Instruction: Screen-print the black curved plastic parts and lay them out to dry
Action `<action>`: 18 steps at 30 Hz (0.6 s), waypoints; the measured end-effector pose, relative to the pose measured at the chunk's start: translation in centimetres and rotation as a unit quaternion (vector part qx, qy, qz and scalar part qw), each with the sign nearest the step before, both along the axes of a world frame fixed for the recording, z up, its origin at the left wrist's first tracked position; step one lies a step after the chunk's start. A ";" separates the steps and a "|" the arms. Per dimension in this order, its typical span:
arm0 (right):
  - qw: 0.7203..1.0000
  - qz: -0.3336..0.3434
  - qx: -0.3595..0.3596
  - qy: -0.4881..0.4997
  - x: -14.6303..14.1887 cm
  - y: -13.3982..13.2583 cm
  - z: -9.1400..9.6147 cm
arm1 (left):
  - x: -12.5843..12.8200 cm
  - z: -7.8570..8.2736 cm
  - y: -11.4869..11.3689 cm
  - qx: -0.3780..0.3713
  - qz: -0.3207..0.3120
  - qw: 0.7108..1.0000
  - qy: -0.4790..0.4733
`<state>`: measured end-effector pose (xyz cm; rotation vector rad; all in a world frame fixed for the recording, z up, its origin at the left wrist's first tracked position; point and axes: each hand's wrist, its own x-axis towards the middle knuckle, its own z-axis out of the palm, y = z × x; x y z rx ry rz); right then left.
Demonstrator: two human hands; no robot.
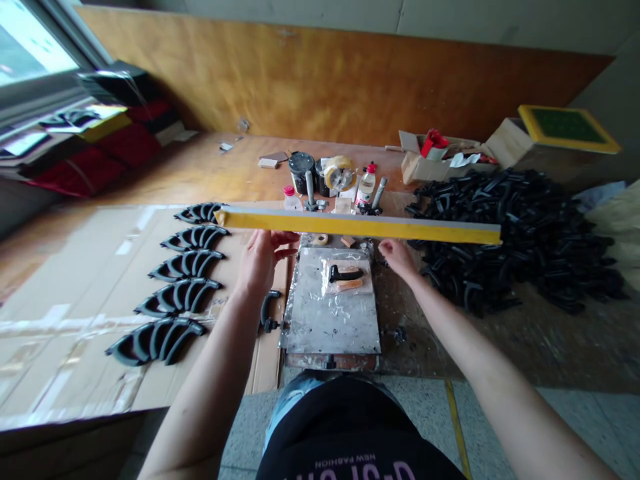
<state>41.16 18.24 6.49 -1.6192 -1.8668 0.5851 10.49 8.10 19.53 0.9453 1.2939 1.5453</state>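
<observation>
A long yellow bar with a grey upper face (360,225) crosses the view above both hands; whether either hand touches it I cannot tell. My left hand (260,260) is just below its left part, fingers stretched and apart, with nothing visible in them. Under the bar's right part, my right hand (397,257) is closed, and what it may hold is hidden. Between them lies a scuffed metal plate (330,327). On it, a curved black handle (347,274) rests in an orange-brown holder (350,285) on a clear-film-covered patch. Another black handle (270,307) lies left of the plate.
Several fanned rows of black handles (155,343) lie on cardboard (55,333) at left. A big heap of black handles (500,240) is at right. Behind the bar stand a black tub (301,172), a tape roll (340,175), a red-capped bottle (367,185) and metal posts (380,193).
</observation>
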 end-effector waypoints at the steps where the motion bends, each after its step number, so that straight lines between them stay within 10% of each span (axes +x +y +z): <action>1: 0.999 0.045 -0.010 -0.006 -0.7 -1.3 -1.0 | 0.3 -0.2 0.3 -0.004 0.012 1.000 -0.005; 5: 0.976 0.197 0.003 -0.097 -3.7 -5.0 -2.2 | 1.7 -3.3 -1.4 -0.058 0.017 0.998 -0.023; 10: 0.957 0.263 0.052 -0.107 -7.0 -8.2 0.7 | 4.4 -8.8 -7.3 -0.281 -0.135 0.949 -0.050; 14: 0.916 0.379 0.093 -0.096 -13.2 -12.1 2.3 | 3.2 -12.0 -11.3 -0.268 -0.001 0.957 -0.107; 18: 0.879 0.463 0.045 -0.100 -20.7 -13.8 1.0 | -3.2 -15.4 -15.6 -0.291 0.145 0.945 -0.046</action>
